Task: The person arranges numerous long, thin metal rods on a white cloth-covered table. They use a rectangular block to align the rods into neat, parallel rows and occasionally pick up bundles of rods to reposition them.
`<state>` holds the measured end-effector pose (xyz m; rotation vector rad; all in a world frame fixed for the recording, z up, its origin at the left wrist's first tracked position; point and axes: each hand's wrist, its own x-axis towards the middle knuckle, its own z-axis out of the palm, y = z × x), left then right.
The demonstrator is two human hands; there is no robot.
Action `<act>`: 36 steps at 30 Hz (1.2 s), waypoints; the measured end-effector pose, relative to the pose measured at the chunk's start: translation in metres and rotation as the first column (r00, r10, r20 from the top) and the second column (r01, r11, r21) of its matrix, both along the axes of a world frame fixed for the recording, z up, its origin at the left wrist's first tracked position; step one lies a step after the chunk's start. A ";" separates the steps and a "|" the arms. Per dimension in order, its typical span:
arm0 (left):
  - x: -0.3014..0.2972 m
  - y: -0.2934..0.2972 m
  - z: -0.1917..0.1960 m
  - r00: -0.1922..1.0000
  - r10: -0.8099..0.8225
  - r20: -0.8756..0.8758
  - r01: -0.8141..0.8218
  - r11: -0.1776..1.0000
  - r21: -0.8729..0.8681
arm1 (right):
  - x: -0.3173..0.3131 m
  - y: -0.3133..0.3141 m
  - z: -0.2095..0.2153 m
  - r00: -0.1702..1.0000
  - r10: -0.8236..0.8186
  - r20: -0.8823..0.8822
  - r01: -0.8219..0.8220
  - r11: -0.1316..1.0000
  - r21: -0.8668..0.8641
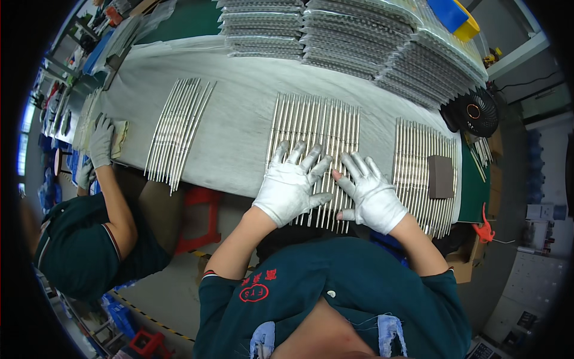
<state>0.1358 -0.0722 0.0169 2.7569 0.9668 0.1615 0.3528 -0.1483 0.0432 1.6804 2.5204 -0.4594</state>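
Observation:
A row of shiny metal rods point(317, 119) lies side by side on the pale table covering, pointing away from me. My left hand point(288, 184), in a white glove, rests flat with spread fingers on the left part of this row. On its right part lies my right hand point(372, 194), gloved too, fingers apart; bare fingertips show at its thumb and index finger. Neither hand grips a rod. To the right is another row of metal rods point(412, 161), with a dark grey block point(440, 177) on top. A smaller group of metal rods point(176, 128) lies farther left.
Stacks of clear plastic packs point(359, 45) line the table's far side, with a blue and yellow bin point(460, 23) on them. A black fan point(478, 112) stands at the right, above a red air gun point(485, 227). At left, a co-worker's gloved hand point(101, 140) touches the table near a red stool point(202, 218).

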 end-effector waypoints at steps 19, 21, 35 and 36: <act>-0.054 0.015 0.001 0.990 0.129 -0.062 -0.128 0.992 0.007 | -0.036 0.039 -0.017 0.973 0.157 -0.171 -0.147 0.987 0.068; -0.046 0.014 0.003 0.994 0.099 -0.043 -0.099 0.995 -0.008 | -0.021 0.028 -0.011 0.985 0.115 -0.130 -0.109 0.993 0.050; -0.001 -0.001 0.001 1.000 -0.005 0.014 0.005 0.999 -0.032 | 0.002 0.007 -0.001 1.000 0.029 0.010 -0.029 1.000 -0.008; -0.003 0.000 0.002 1.000 -0.006 0.008 0.007 0.999 -0.036 | 0.000 0.010 -0.002 0.999 0.045 -0.006 -0.045 0.999 0.004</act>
